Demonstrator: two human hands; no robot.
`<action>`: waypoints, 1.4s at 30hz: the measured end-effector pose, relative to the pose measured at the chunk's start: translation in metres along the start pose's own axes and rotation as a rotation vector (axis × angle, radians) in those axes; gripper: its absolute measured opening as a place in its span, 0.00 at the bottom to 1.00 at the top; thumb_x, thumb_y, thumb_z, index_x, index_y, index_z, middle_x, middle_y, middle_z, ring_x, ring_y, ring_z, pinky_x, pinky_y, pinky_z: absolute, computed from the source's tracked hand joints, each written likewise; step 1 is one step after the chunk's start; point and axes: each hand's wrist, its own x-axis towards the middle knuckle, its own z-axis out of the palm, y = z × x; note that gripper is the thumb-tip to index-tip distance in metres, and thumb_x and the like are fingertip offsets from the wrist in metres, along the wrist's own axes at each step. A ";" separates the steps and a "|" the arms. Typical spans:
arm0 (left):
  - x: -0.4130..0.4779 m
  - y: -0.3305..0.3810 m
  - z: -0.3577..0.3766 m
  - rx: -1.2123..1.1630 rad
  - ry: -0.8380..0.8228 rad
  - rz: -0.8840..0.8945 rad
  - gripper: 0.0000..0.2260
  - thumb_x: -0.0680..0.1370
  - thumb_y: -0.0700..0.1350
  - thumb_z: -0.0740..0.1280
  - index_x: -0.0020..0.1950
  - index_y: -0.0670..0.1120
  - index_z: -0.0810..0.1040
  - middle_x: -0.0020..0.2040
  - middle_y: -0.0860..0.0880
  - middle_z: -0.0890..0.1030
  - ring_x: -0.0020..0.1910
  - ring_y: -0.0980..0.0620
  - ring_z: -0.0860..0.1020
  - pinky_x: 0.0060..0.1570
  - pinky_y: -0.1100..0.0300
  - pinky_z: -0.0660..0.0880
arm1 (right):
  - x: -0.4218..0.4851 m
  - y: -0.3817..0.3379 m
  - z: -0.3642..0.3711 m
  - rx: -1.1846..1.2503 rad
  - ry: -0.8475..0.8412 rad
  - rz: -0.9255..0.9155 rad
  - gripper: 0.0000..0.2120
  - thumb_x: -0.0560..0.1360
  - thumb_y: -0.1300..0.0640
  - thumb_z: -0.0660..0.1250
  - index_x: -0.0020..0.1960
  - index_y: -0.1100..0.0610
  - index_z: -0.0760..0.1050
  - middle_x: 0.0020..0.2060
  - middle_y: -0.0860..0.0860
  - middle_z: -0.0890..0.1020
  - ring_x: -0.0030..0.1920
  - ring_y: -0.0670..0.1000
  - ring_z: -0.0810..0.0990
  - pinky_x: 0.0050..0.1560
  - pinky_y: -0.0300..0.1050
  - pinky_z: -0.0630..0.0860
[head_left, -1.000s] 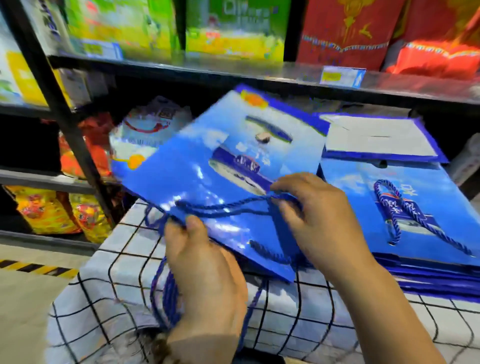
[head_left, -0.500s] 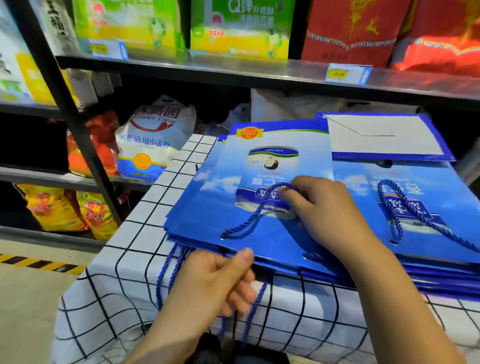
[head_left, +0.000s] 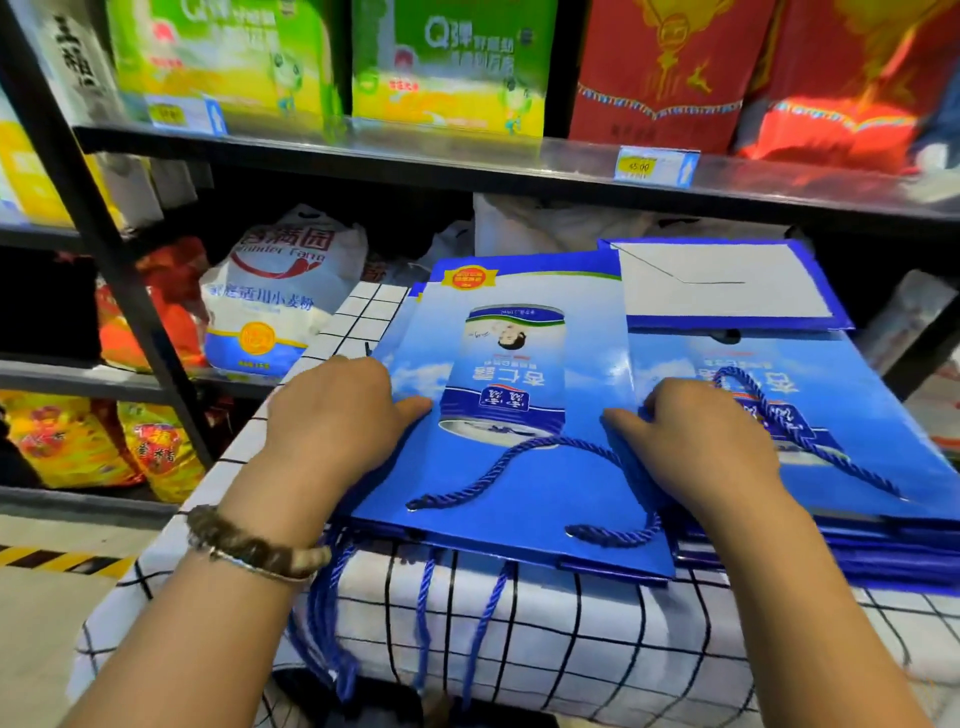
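Head view: a flat blue gift bag (head_left: 519, 499) tops a stack on the check-clothed bench (head_left: 545, 629), its rope handle (head_left: 483, 475) lying loose across it. The left hand (head_left: 332, 415) grips the bag's left edge, thumb on top, fingers curled over the side. The right hand (head_left: 701, 447) grips the right edge likewise, beside a second stack of bags (head_left: 883, 447).

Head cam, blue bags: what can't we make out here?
Head view: left hand and right hand fingers are hidden by the hands' own backs; grip on top blue bag unclear.
Head view: bag count under it, edges blur together.
Head view: price tag digits too small.
Head view: right stack cut off by frame edge.
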 end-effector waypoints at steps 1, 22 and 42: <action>0.003 0.002 0.003 -0.016 -0.019 0.008 0.20 0.75 0.62 0.59 0.47 0.44 0.71 0.53 0.42 0.77 0.50 0.41 0.75 0.39 0.57 0.65 | 0.001 -0.002 0.002 0.011 0.000 0.006 0.19 0.73 0.43 0.63 0.35 0.57 0.64 0.35 0.54 0.69 0.39 0.57 0.69 0.33 0.45 0.63; 0.042 0.158 -0.044 -1.050 -0.218 0.311 0.18 0.75 0.43 0.68 0.28 0.45 0.66 0.15 0.52 0.68 0.11 0.59 0.65 0.14 0.71 0.58 | 0.069 0.147 -0.099 0.495 0.262 0.049 0.08 0.72 0.59 0.69 0.44 0.66 0.79 0.38 0.64 0.81 0.26 0.51 0.73 0.25 0.37 0.68; 0.041 0.220 0.016 -0.159 -0.057 0.638 0.29 0.79 0.58 0.53 0.75 0.44 0.53 0.77 0.43 0.49 0.75 0.44 0.47 0.71 0.45 0.45 | 0.092 0.129 -0.024 -0.060 0.035 -0.136 0.26 0.78 0.48 0.58 0.71 0.58 0.61 0.69 0.59 0.65 0.68 0.59 0.64 0.64 0.50 0.63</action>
